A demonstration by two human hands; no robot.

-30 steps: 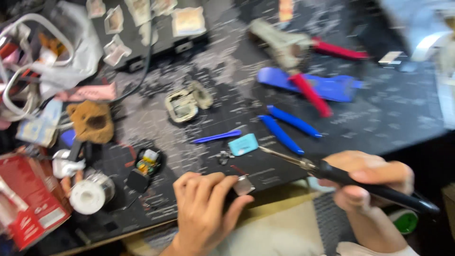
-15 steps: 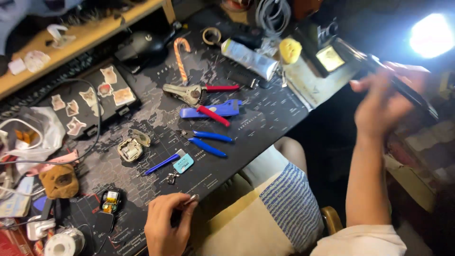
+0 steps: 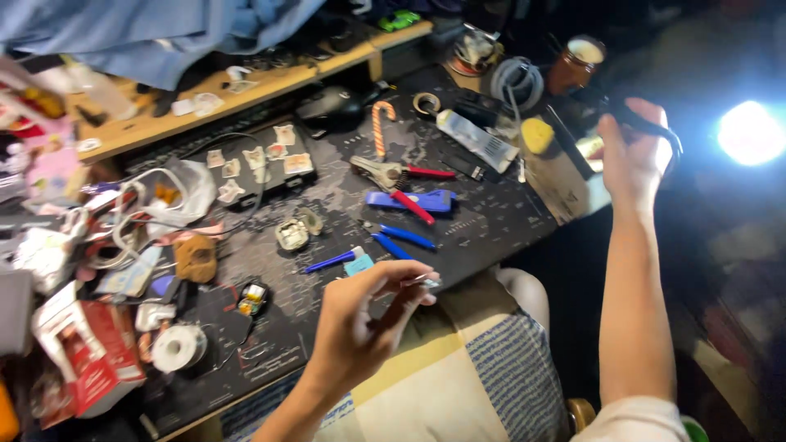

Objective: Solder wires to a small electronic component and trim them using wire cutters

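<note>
Cataloguing, largest first: dark work mat (image 3: 483, 233) is filling the centre of the frame, crowded with tools. Right hand (image 3: 630, 151), upper right beside the glaring lamp (image 3: 749, 133), is closing round a dark-handled tool (image 3: 647, 123); its tip is lost in shadow. Left hand (image 3: 360, 323), lower centre, is pinching a small silvery part (image 3: 427, 281) between thumb and fingertips, just above the mat's near edge. Red-handled pliers (image 3: 397, 173) and blue-handled cutters (image 3: 401, 239) are lying untouched mid-mat. Judgement: holding the part level and steady is mattering most; its tiny size is making slipping likely.

Red-handled pliers (image 3: 391, 173), blue-handled cutters (image 3: 395, 238), striped candy cane (image 3: 378, 127), solder spool (image 3: 178, 347), yellow sponge (image 3: 537, 136), black mouse (image 3: 330, 107)
</note>
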